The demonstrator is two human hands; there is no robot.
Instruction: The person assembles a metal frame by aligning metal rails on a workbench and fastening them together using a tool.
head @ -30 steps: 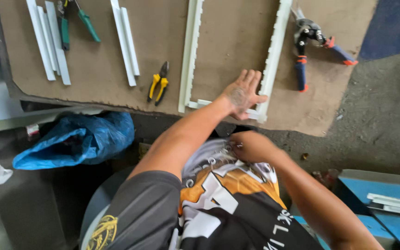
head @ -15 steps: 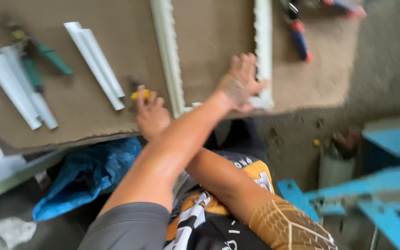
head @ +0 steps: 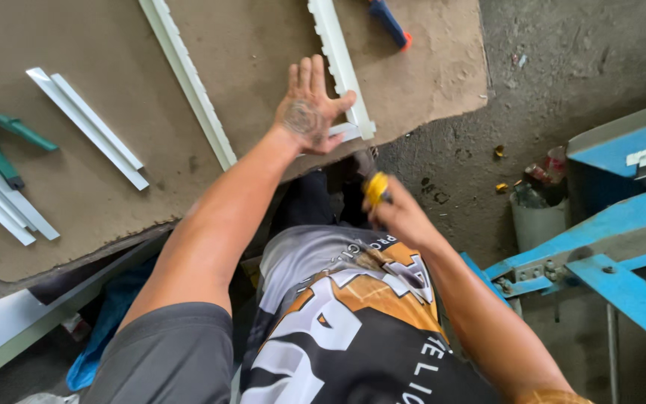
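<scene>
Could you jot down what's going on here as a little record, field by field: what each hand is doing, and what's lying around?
Left hand: left hand pressed flat on the brown board, against the end of a white notched strip
Right hand: right hand off the board, closed on a yellow-handled tool
On the board: second white strip, pair of white angle pieces, green-handled snips
Beside it: blue metal frame

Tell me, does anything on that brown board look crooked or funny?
Not much. The brown board has a ragged, chipped front edge and hangs past its support. The white notched strips lie slanted, with the left hand flat on their corner piece. The right hand holds yellow-handled pliers off the board.
</scene>
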